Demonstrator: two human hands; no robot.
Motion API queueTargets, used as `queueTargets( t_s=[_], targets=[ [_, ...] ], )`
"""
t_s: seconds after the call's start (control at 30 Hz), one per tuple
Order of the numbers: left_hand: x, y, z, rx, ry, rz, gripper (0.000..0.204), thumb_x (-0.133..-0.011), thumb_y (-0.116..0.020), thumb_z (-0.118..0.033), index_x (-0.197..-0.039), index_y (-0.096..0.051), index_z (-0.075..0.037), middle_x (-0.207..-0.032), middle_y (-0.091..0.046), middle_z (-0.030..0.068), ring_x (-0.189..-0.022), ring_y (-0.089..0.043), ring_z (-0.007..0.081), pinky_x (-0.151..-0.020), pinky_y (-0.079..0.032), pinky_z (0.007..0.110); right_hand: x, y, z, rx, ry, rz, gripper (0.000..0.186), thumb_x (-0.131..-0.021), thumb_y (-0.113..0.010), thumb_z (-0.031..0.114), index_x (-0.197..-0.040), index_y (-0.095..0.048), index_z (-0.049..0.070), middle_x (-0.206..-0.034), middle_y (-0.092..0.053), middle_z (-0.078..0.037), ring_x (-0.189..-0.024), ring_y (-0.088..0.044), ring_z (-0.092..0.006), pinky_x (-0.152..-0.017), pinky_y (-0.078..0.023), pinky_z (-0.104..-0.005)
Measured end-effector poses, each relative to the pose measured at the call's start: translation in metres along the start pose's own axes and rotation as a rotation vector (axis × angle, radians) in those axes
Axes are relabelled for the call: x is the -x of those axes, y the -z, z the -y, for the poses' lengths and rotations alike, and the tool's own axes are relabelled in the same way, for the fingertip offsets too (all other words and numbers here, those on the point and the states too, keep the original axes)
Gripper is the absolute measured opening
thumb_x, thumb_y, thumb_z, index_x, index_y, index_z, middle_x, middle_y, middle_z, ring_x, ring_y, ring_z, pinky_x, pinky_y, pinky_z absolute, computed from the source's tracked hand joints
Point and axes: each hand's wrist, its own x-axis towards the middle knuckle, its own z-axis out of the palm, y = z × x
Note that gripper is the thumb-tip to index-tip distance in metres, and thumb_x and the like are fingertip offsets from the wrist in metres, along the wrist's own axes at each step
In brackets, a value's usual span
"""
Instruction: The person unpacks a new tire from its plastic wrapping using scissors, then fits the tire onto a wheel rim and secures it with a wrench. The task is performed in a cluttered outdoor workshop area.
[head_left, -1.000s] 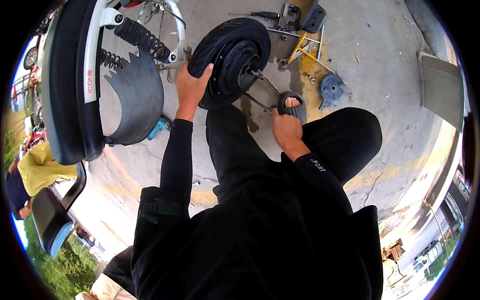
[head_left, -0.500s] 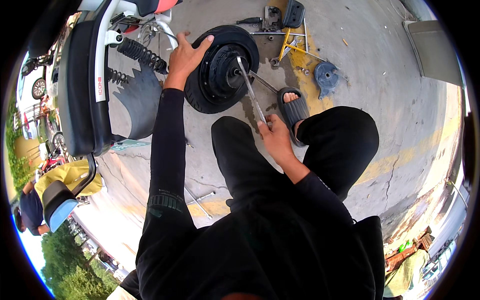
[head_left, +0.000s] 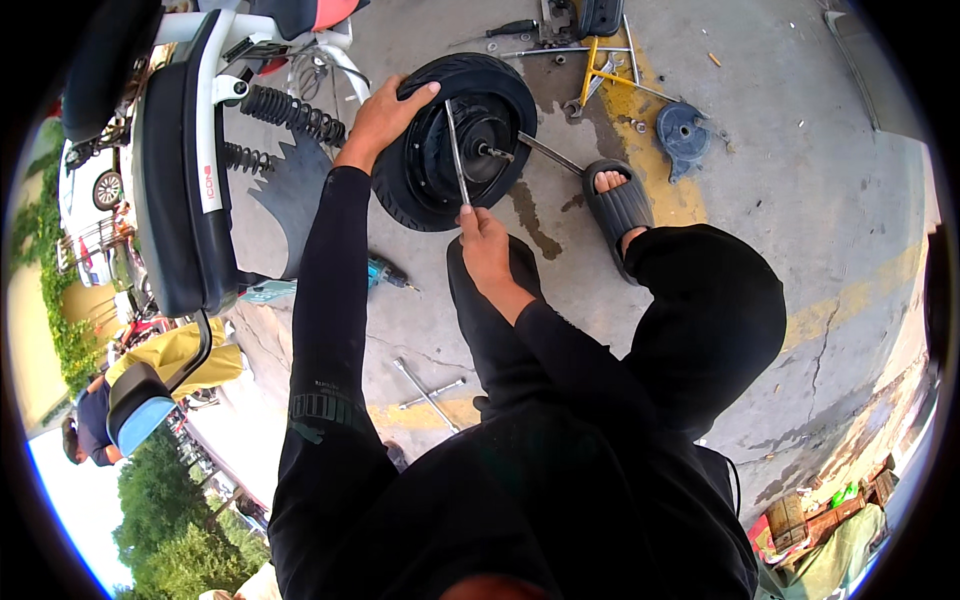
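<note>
A scooter wheel with a black tyre [head_left: 422, 197] and a dark hub stands in front of me, its metal axle [head_left: 495, 152] pointing toward me. My left hand [head_left: 385, 122] grips the tyre's upper left edge, thumb on the near sidewall, fingers partly hidden behind. In my right hand [head_left: 484, 248] is the lower end of a tyre lever [head_left: 456, 150], which lies up across the left part of the wheel, left of the axle. A second metal bar [head_left: 552, 153] runs from the wheel's right rim to my sandalled foot [head_left: 615, 205].
At left stands a scooter [head_left: 180, 190] with a shock absorber [head_left: 290, 113]. Right of the wheel lie a yellow-handled tool [head_left: 588, 72], a spanner [head_left: 598, 82] and a round grey brake plate [head_left: 683, 138]. A cross wrench [head_left: 428, 393] and a drill [head_left: 385, 273] are nearer me.
My right hand has moved left with the tyre lever, which has shifted from over the axle to the wheel's left part. My left hand keeps hold of the tyre.
</note>
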Motion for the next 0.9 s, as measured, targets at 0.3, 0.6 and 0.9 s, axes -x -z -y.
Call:
queueTargets(
  t_s=[0.3, 0.6, 0.9],
  targets=[
    [0.032, 0.003, 0.001, 0.087, -0.05, 0.068, 0.084, -0.08, -0.074, -0.053, -0.135, -0.053, 0.006, -0.125, -0.064, 0.0267, -0.119, -0.061, 0.0342, -0.103, -0.044, 0.037, -0.003, 0.038, 0.032, 0.401, 0.199, -0.026, 0.035, -0.102, -0.054, 0.031, -0.086, -0.058, 0.0, -0.071, -0.06, -0.023, -0.07, -0.059, -0.0455, -0.06, -0.044, -0.0476],
    [0.043, 0.001, 0.009, 0.172, -0.069, -0.017, 0.087, -0.072, -0.081, -0.044, -0.141, -0.05, -0.001, -0.131, -0.062, 0.0245, -0.122, -0.061, 0.0334, -0.103, -0.045, 0.037, -0.004, 0.062, 0.02, 0.409, 0.195, 0.067, 0.039, -0.101, -0.056, 0.034, -0.085, -0.06, -0.001, -0.064, -0.057, -0.019, -0.059, -0.058, -0.0376, -0.058, -0.043, -0.0439],
    [0.04, 0.003, 0.002, 0.297, 0.003, 0.02, 0.08, -0.076, -0.081, -0.04, -0.143, -0.053, -0.007, -0.13, -0.064, 0.0191, -0.119, -0.062, 0.0258, -0.104, -0.044, 0.034, 0.0, -0.002, -0.024, 0.098, 0.105, -0.027, 0.044, -0.104, -0.054, 0.033, -0.077, -0.05, -0.001, -0.06, -0.044, -0.014, -0.057, -0.039, -0.0209, -0.057, -0.04, -0.0357]
  ],
)
